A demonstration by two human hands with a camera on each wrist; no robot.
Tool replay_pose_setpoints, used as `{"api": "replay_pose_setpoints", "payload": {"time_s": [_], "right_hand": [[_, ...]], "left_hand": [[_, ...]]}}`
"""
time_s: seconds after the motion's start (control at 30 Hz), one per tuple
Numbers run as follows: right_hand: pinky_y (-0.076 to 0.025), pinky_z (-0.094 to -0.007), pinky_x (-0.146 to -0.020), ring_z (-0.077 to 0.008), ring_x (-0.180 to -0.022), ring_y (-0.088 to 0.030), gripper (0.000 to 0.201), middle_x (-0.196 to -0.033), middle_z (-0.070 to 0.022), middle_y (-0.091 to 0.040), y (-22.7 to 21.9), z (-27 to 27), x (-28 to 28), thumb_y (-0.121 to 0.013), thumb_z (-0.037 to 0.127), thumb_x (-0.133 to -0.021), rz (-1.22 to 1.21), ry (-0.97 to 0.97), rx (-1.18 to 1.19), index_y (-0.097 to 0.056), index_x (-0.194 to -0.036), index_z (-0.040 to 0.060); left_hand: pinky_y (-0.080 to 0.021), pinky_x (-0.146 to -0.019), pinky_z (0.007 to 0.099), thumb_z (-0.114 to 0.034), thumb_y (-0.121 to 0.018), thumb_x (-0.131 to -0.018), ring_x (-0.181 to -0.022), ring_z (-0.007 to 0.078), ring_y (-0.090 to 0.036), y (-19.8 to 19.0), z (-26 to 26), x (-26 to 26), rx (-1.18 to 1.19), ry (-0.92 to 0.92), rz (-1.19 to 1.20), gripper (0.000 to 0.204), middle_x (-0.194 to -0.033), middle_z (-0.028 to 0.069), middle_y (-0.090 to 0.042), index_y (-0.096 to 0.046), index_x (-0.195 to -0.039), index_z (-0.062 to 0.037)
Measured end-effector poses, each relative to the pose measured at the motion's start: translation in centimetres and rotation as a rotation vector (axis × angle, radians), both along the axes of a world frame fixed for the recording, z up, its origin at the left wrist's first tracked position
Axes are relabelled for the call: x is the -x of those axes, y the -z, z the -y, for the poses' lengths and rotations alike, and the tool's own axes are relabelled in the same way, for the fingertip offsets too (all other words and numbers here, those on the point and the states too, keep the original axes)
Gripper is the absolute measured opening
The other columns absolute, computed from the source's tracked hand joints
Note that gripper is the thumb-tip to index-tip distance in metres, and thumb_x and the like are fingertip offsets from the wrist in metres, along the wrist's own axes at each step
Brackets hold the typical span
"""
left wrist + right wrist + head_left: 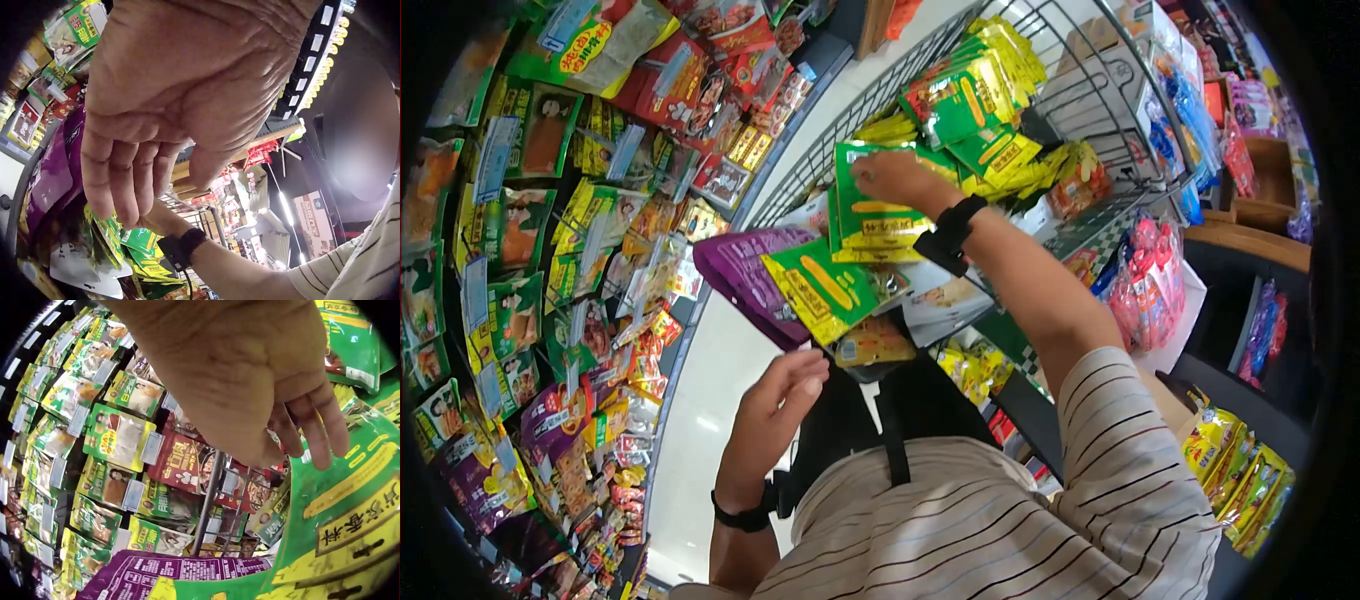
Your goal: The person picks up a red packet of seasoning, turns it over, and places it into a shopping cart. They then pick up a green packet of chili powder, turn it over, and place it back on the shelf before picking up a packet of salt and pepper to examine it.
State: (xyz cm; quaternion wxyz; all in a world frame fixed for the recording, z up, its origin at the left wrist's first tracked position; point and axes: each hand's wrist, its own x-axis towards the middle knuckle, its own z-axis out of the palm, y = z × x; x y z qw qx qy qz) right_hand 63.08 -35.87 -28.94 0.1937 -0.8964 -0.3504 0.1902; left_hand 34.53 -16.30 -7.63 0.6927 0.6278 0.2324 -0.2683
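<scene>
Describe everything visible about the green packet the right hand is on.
The green packet is a flat, glossy plastic pouch, bright green with a yellow band and a yellow label carrying dark printed characters. It stands roughly upright at the front of a stack of similar packets inside the wire basket. The right hand grips its top edge, fingers over the front face. Below it lie another green-and-yellow packet and a purple packet. In the right wrist view its surface looks smooth and slightly creased.

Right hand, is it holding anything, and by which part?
The right hand pinches a green and yellow packet at its top edge, over the wire basket. The left hand holds nothing.
</scene>
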Motion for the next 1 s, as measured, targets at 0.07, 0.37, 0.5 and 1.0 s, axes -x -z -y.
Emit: {"api": "replay_pose_setpoints", "payload": {"time_s": [0.07,0.37,0.5,1.0], "right_hand": [[-0.054,-0.0453,-0.08,-0.038,-0.092,-0.067,0.021,-0.097,-0.0158,-0.07,-0.5,-0.6,-0.1,-0.057,0.024,-0.088,-0.066,0.021,0.044,-0.069,-0.101,0.012],[-0.058,-0.0438,-0.067,-0.0324,-0.077,-0.072,0.021,-0.086,-0.0153,-0.073,5.0,1.9,-7.7,-0.054,0.016,-0.09,0.01,0.457,-0.1,-0.069,-0.099,0.0054],[-0.058,-0.035,-0.056,-0.023,-0.068,-0.073,0.025,-0.083,-0.0103,-0.074,4.7,1.1,-9.3,-0.05,0.019,-0.095,-0.577,0.852,-0.259,-0.07,-0.1,0.005],[-0.054,-0.0331,-0.061,-0.0209,-0.077,-0.071,0.029,-0.091,-0.01,-0.074,7.0,-0.7,-11.5,-0.052,0.03,-0.097,-0.853,1.008,-0.184,-0.066,-0.099,0.0047]], "left_hand": [[-0.048,-0.1,0.0341,-0.009,-0.054,-0.099,-0.115,0.0223,-0.062,0.1,-0.5,-0.1,0.004,-0.009,-0.005,0.034,-0.122,0.0167,-0.065,-0.053,-0.131,0.0032],[-0.048,-0.1,0.0343,-0.004,-0.052,-0.099,-0.113,0.022,-0.063,0.4,-2.7,-0.8,-0.016,-0.056,-0.059,0.031,-0.119,0.0165,-0.066,-0.054,-0.129,0.0038],[-0.049,-0.099,0.034,-0.003,-0.051,-0.098,-0.112,0.0219,-0.064,0.6,-2.9,-1.2,-0.013,-0.051,-0.059,0.032,-0.118,0.0165,-0.066,-0.054,-0.129,0.0045],[-0.05,-0.096,0.0332,-0.006,-0.057,-0.098,-0.11,0.0231,-0.067,1.1,-3.1,-2.0,0.001,-0.098,-0.014,0.031,-0.116,0.0177,-0.068,-0.054,-0.127,0.0045]]}}
